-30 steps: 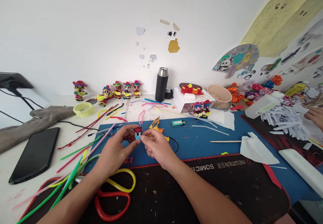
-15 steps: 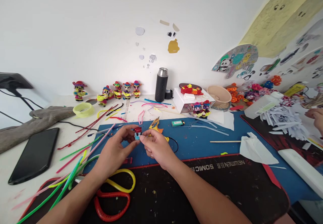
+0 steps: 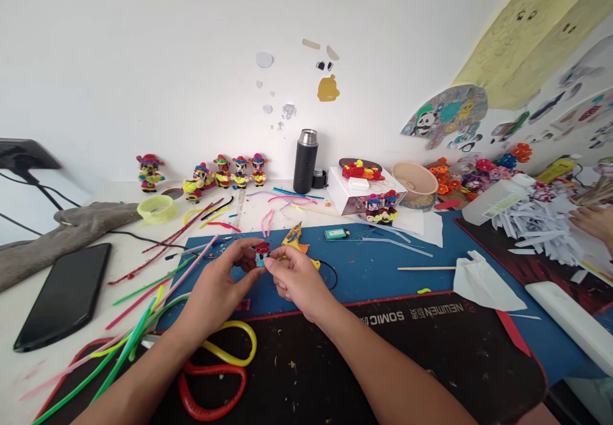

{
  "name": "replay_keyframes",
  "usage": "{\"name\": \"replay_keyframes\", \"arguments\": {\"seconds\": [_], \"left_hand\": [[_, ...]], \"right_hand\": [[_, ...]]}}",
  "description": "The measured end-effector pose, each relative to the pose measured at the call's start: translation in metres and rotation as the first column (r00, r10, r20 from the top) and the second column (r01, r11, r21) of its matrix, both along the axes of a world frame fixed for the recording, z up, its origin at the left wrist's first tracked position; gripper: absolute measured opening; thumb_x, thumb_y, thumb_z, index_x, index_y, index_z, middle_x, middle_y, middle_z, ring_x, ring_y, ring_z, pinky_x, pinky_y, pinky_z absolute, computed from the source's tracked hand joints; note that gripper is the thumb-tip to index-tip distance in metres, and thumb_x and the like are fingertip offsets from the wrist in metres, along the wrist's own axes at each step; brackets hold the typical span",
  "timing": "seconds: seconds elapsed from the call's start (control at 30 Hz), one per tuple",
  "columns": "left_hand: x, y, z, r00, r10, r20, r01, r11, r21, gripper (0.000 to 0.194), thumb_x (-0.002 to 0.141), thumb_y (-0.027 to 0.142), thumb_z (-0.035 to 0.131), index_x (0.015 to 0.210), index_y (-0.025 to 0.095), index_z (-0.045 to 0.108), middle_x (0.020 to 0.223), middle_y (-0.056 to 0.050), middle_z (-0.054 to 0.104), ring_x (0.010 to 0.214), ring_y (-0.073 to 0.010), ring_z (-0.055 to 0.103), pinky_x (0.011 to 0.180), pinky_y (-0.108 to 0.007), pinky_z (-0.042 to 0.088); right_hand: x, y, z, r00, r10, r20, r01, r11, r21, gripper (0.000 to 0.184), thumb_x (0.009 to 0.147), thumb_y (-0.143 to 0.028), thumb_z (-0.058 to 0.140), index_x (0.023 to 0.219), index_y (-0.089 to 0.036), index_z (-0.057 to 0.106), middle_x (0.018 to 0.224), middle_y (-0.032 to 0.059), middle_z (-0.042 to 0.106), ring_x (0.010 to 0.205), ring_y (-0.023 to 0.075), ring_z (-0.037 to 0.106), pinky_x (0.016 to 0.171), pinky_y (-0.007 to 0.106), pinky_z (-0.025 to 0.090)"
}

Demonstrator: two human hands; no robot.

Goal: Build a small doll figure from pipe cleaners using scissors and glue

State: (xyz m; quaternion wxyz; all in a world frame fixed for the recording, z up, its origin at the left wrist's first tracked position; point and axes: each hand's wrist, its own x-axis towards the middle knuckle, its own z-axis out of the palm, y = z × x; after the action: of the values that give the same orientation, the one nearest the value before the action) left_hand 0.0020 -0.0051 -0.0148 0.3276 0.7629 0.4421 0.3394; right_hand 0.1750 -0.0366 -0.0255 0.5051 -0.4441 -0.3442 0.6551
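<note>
Between my two hands is a small pipe-cleaner figure piece (image 3: 262, 253), red on top and light blue with dark spots below. My left hand (image 3: 227, 284) pinches it from the left, with thumb and forefinger curved around it. From the other side, the thumb and fingertips of my right hand (image 3: 297, 278) press on its lower right. Fingers hide part of the piece. Just behind my right hand lies a yellow glue gun (image 3: 293, 237). Scissors (image 3: 213, 387) with one red and one yellow handle lie below my left wrist, on the black mat (image 3: 306, 380).
Loose pipe cleaners (image 3: 119, 348) spread at left, beside a phone (image 3: 64, 297). Several finished figures (image 3: 239, 171) stand along the wall near a black thermos (image 3: 306, 163). At right are a tissue (image 3: 486, 281), paper strips (image 3: 527, 214) and another person's hand (image 3: 594, 224).
Both my hands stay almost still around the small piece. At the far right, the other person's hand has shifted further into view.
</note>
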Motion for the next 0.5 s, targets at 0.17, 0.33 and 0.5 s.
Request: {"name": "replay_keyframes", "arguments": {"seconds": [0.17, 0.33, 0.5], "left_hand": [[-0.0005, 0.0001, -0.0017, 1.000, -0.008, -0.015, 0.009, 1.000, 0.020, 0.036, 0.093, 0.038, 0.064, 0.127, 0.027, 0.063, 0.092, 0.001, 0.071, 0.085, -0.0209, 0.069, 0.078, -0.031, 0.054], [-0.0010, 0.0003, -0.0040, 1.000, -0.009, -0.009, 0.009, 0.999, 0.034, 0.035, 0.094, 0.037, 0.064, 0.128, 0.027, 0.063, 0.092, 0.001, 0.069, 0.085, -0.0204, 0.068, 0.078, -0.031, 0.054], [-0.0010, 0.0008, -0.0054, 1.000, -0.013, -0.007, 0.014, 1.000, 0.026, 0.035, 0.094, 0.036, 0.064, 0.128, 0.028, 0.063, 0.091, 0.002, 0.069, 0.084, -0.0196, 0.067, 0.077, -0.030, 0.053]], "right_hand": [[-0.0005, 0.0001, -0.0009, 1.000, 0.004, 0.000, -0.004, 1.000, 0.002, 0.037, 0.078, -0.044, 0.083, 0.089, -0.022, 0.055, 0.051, -0.0140, 0.037, 0.043, 0.0054, 0.024, 0.041, 0.022, 0.017], [-0.0004, 0.0001, -0.0004, 1.000, 0.007, 0.005, -0.007, 1.000, -0.001, 0.037, 0.078, -0.044, 0.082, 0.089, -0.021, 0.055, 0.050, -0.0140, 0.039, 0.042, 0.0050, 0.024, 0.041, 0.022, 0.017], [-0.0005, -0.0002, 0.0004, 1.000, 0.005, 0.004, -0.005, 1.000, -0.002, 0.036, 0.078, -0.043, 0.081, 0.089, -0.022, 0.055, 0.050, -0.0142, 0.038, 0.042, 0.0052, 0.024, 0.041, 0.022, 0.018]]}}
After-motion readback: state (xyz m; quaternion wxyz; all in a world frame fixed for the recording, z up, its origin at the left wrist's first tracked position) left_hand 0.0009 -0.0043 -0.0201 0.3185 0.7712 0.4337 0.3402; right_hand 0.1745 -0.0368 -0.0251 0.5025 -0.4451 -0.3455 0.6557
